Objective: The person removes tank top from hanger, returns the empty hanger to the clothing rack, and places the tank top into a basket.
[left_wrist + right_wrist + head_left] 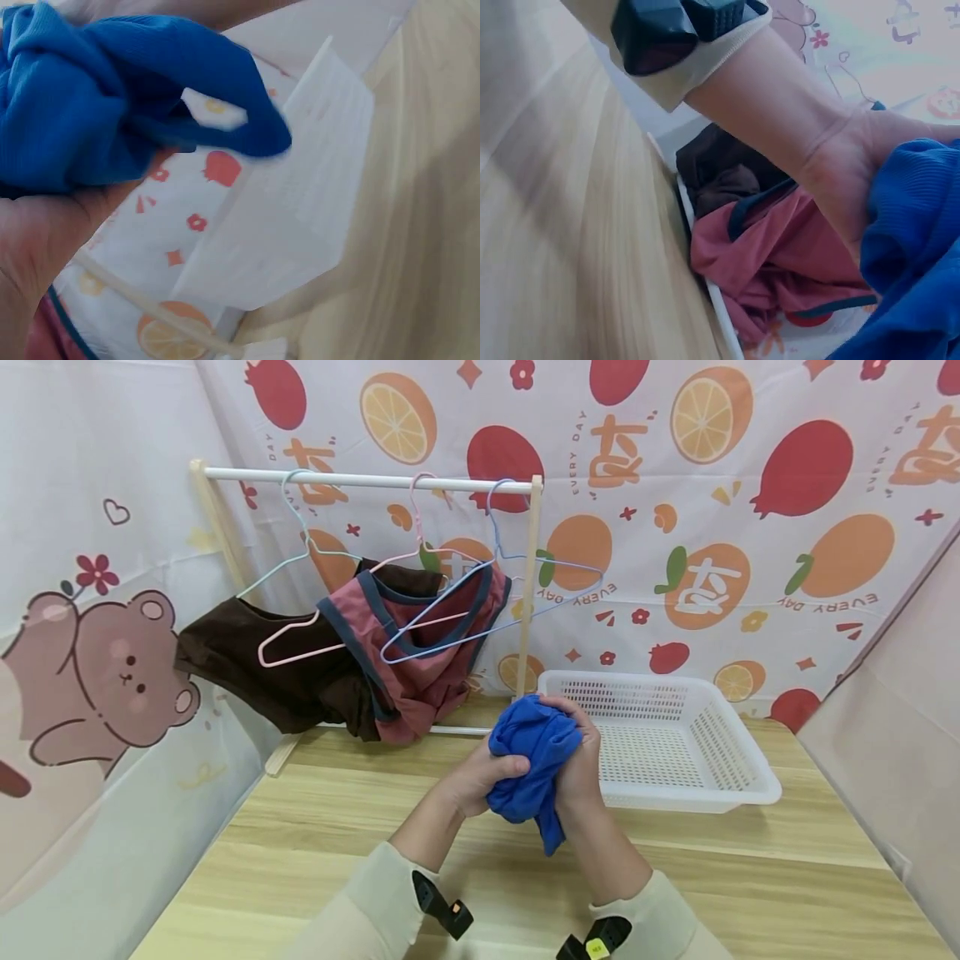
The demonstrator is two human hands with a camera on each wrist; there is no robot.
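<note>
A bunched blue cloth (531, 752), ribbed in the right wrist view, is held above the table in front of the rack. My left hand (480, 777) grips it from the left, thumb across its front. From the right, my right hand (581, 768) holds it with fingers wrapped over the top and far side. One end of the cloth hangs down between the wrists. The cloth is crumpled, so what kind of garment it is I cannot tell. In the left wrist view the blue cloth (67, 105) hides most of the fingers.
A clothes rack (367, 481) carries a dark brown garment (277, 652), a pink garment with blue trim (427, 643) and a light blue hanger (555, 560) without clothing. Right of my hands stands a white perforated basket (738, 768) on the wooden table (315, 852).
</note>
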